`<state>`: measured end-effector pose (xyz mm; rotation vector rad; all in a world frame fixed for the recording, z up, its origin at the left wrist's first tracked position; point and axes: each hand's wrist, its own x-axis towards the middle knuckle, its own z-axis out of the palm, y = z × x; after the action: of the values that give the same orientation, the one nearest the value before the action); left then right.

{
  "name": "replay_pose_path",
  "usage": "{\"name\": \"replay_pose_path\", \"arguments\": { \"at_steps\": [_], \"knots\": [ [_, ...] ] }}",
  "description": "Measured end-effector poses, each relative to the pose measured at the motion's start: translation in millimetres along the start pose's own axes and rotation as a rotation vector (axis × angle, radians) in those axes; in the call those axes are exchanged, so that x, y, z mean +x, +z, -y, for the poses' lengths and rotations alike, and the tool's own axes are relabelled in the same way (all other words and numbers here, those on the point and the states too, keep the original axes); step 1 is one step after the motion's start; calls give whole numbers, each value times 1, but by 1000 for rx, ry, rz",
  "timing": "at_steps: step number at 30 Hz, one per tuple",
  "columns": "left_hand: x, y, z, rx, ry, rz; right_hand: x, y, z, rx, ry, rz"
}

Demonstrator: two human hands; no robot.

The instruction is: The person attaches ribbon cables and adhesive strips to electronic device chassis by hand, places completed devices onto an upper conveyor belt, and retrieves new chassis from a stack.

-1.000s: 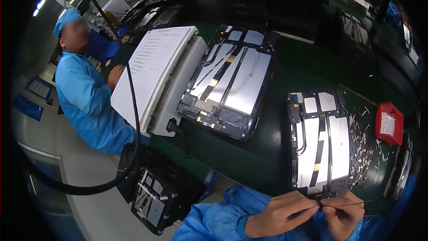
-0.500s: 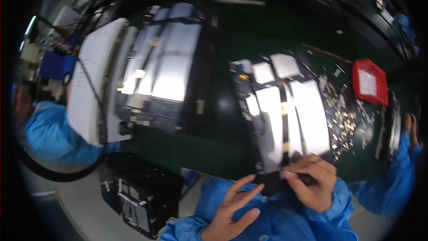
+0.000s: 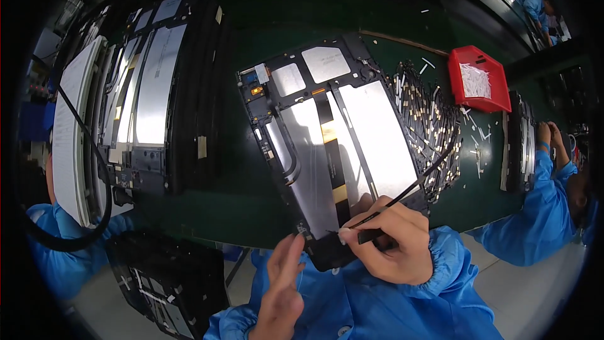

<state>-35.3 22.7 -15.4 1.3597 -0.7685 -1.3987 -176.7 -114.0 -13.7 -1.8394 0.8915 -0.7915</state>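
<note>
An opened tablet-like device (image 3: 346,151) with silver battery panels lies tilted on the bench in front of me. My right hand (image 3: 393,239) pinches a thin black flex cable (image 3: 409,190) over its near end; the cable's free part slants up and right toward the pile. At the device's near left corner, my left hand (image 3: 282,286) is open, fingers stretched upward against or right beside the frame edge. Whether those fingertips touch the frame I cannot tell. To the device's right spreads a heap of black strip cables (image 3: 434,132) with gold-coloured ends.
Beyond the heap stands a red bin (image 3: 480,79) holding small white strips, with more scattered nearby. Similar devices (image 3: 154,88) are stacked at left, beside a white stack (image 3: 78,132). A black crate-like stack (image 3: 167,277) sits below the bench. Co-workers' blue sleeves (image 3: 531,220) show at both sides.
The view has shifted, bringing the device nearer the middle. My right hand now shows a black flex cable in its pinch. My left fingers have drawn together and upright at the device's corner.
</note>
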Motion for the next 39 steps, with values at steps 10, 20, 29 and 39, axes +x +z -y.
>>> {"name": "replay_pose_path", "arguments": {
  "at_steps": [10,20,29,39],
  "knots": [
    [27,-11,18,-638,-66,-274,15,2,9,-93,-34,178],
    [57,-14,33,14,257,-256,19,12,11,-311,-19,235],
    [63,-15,38,-75,259,-232,21,11,12,-354,-39,236],
    [64,-17,42,-114,283,-220,22,12,12,-332,-12,255]
  ]
}}
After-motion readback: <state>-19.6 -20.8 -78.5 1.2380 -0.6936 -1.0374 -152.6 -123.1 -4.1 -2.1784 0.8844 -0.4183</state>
